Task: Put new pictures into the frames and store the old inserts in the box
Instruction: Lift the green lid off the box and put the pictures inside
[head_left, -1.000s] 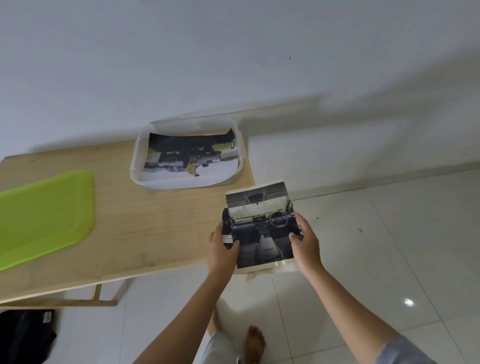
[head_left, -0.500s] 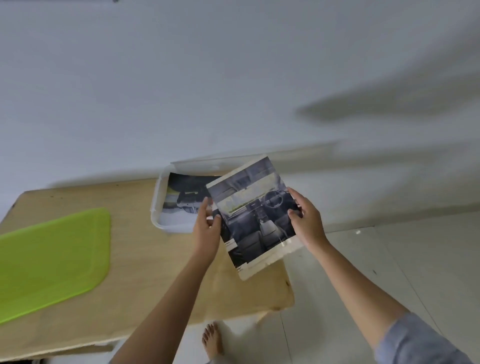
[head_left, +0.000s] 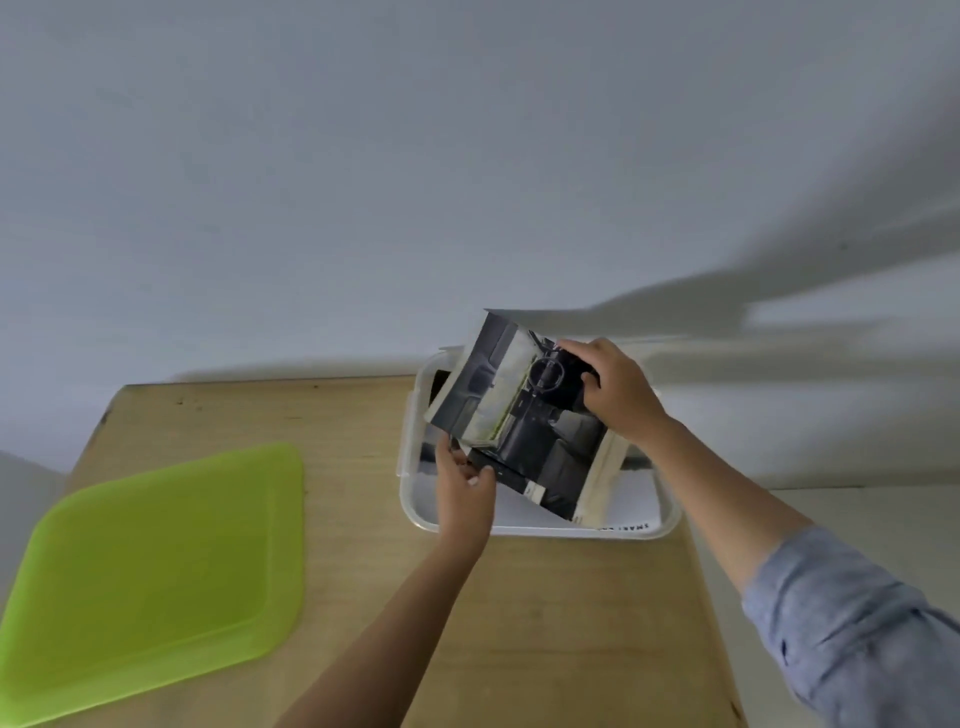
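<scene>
I hold a printed picture of a car interior tilted over the clear plastic box at the table's far right. My left hand pinches its lower left edge. My right hand grips its upper right edge. Both hands hover above the box opening. Another printed sheet lies inside the box, mostly hidden by the held picture. No picture frame is in view.
The box's green lid lies flat on the left of the wooden table. A white wall stands right behind the table. Tiled floor shows beyond the table's right edge.
Both hands carried the picture from past the table's right edge up and over the box, turning it sideways. The view has shifted toward the table.
</scene>
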